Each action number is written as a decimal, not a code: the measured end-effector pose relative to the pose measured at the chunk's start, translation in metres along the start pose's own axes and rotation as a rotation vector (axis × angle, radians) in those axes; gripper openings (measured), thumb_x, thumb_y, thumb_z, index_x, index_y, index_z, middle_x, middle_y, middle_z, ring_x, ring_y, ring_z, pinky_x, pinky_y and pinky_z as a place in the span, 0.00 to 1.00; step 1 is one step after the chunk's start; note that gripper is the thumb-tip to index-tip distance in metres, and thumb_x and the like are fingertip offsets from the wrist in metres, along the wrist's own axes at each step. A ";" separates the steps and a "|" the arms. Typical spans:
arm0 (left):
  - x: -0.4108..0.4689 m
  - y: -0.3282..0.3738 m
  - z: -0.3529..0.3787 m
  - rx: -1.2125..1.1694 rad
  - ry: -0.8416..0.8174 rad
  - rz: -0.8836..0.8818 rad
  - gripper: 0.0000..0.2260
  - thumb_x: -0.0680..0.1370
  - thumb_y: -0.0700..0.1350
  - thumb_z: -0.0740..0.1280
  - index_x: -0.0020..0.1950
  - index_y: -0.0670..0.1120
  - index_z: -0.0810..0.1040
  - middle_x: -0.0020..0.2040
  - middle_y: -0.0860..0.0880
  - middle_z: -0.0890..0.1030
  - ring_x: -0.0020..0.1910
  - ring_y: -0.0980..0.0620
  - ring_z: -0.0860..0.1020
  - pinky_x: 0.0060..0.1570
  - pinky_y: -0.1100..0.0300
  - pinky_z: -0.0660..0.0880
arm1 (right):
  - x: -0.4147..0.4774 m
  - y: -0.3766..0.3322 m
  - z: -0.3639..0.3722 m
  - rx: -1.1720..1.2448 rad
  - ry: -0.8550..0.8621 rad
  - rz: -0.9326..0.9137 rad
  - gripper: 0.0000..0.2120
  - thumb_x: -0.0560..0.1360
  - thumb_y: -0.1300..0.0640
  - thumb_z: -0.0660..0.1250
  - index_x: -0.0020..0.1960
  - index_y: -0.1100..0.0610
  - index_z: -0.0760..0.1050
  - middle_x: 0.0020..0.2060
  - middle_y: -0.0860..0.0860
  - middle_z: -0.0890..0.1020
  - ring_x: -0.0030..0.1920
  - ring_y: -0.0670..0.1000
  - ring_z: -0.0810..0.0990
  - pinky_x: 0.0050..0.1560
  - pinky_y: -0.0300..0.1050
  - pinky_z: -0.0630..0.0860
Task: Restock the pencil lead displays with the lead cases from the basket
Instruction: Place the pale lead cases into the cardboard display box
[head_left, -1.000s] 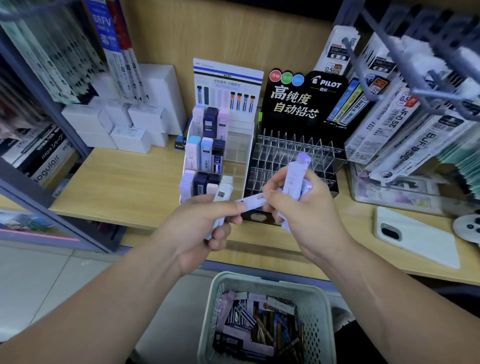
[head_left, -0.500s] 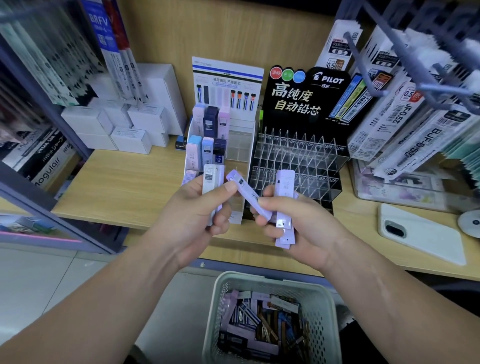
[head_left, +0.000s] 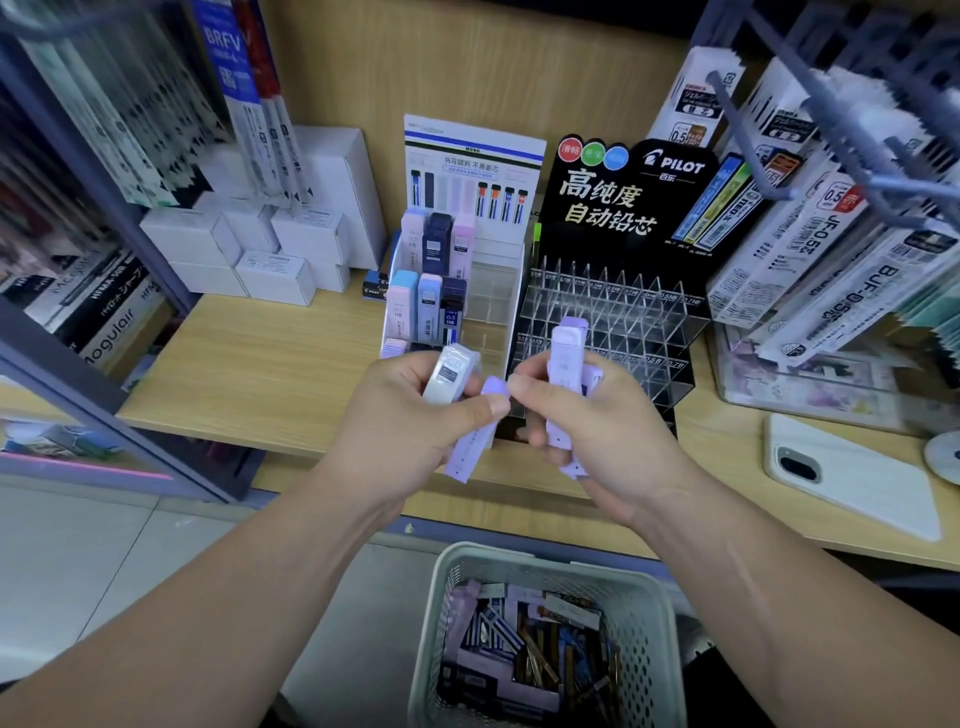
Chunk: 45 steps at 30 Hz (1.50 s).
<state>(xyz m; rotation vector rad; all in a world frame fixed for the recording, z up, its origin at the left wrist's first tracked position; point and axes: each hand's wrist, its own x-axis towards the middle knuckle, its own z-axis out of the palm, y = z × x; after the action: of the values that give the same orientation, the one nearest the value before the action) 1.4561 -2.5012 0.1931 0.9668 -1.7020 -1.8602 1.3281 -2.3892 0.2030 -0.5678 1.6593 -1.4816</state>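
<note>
Pale wood shelf (head_left: 291, 364) in a stationery shop, seen from above by the person who is restocking. At far left, a stack of small white cardboard boxes (head_left: 249, 244) sits on it. To their right stands a white tiered display stand (head_left: 491, 296). Blue, navy and pink lead cases (head_left: 436, 244) stand upright in its left compartments.

In front of that stand, the left hand (head_left: 410, 421) holds two cases at once. Its curled fingers wrap a white plastic lead case (head_left: 449, 374), whose top pokes out above the fist. Its thumb pinches a slim lilac lead case (head_left: 470, 447), which slants down out of the grip toward the shelf edge.

Just beside it, the right hand (head_left: 608, 431) is closed round a bunch of lilac cases (head_left: 566, 353). One stands upright above the knuckles, and the lower ends stick out beneath the palm. A right fingertip sits close against the cap of the slanting lilac case.

Below, between the forearms, a pale perforated plastic basket (head_left: 435, 623) on the floor holds a jumble of loose lead cases (head_left: 519, 639).

Behind the right hand is a black Pilot-branded display (head_left: 613, 208) with rows of clear plastic slots (head_left: 613, 312). At far right, a white phone (head_left: 852, 467) lies face down on the shelf.
</note>
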 end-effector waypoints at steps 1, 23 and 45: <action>0.000 -0.001 -0.001 0.026 -0.021 -0.007 0.08 0.72 0.39 0.77 0.41 0.38 0.79 0.26 0.54 0.73 0.23 0.56 0.67 0.25 0.64 0.66 | 0.000 -0.001 -0.001 -0.052 -0.002 -0.012 0.07 0.76 0.60 0.73 0.49 0.61 0.77 0.35 0.60 0.80 0.29 0.51 0.73 0.27 0.42 0.67; 0.003 0.010 -0.028 -0.363 0.103 -0.352 0.12 0.82 0.45 0.61 0.51 0.40 0.82 0.33 0.46 0.79 0.25 0.50 0.69 0.26 0.61 0.66 | 0.050 -0.022 -0.004 -0.566 0.219 -0.369 0.08 0.76 0.56 0.75 0.49 0.49 0.76 0.41 0.47 0.83 0.34 0.43 0.75 0.37 0.38 0.72; 0.000 0.000 -0.027 -0.146 -0.026 -0.250 0.05 0.77 0.41 0.71 0.53 0.45 0.83 0.40 0.46 0.84 0.31 0.52 0.75 0.31 0.59 0.71 | 0.048 0.004 0.013 -0.639 0.206 -0.401 0.17 0.74 0.64 0.73 0.39 0.52 0.66 0.41 0.41 0.79 0.40 0.44 0.83 0.38 0.41 0.78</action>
<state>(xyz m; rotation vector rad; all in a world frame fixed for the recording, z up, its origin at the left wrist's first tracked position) 1.4758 -2.5190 0.1928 1.1427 -1.4904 -2.1302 1.3124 -2.4339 0.1863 -1.1814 2.2970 -1.2851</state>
